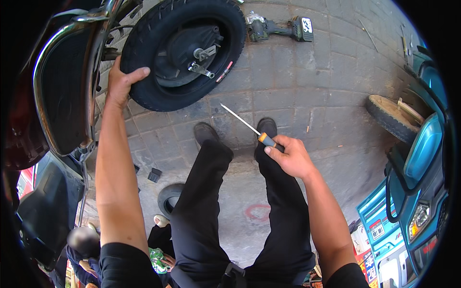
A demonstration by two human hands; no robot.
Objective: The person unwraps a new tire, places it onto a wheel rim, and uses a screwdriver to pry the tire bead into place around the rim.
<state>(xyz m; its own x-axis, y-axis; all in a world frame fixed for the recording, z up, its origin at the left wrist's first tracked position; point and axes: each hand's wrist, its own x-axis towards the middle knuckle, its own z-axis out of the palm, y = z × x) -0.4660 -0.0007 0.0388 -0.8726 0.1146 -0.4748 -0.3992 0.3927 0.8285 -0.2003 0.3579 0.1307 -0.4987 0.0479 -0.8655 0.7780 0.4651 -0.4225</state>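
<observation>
My left hand (126, 82) grips the left side of a black wheel (144, 38) with a dark hub (179, 53) and small metal levers (201, 70) at its centre. The wheel is beside the chrome-framed maroon vehicle (62, 91) at the left. In my right hand (294, 156) is a screwdriver (269, 141) with a grey-and-orange handle, its long thin shaft pointing up and left below the wheel, apart from the tyre. A camouflage cordless power tool (278, 30) lies on the grey paving right of the wheel.
Another wheel (393, 122) and a teal vehicle (422, 153) stand at the right. A loose tyre (169, 194) and a small black object (154, 175) lie behind my legs. Other people (84, 254) are at lower left. Thin metal rods (369, 36) lie at upper right.
</observation>
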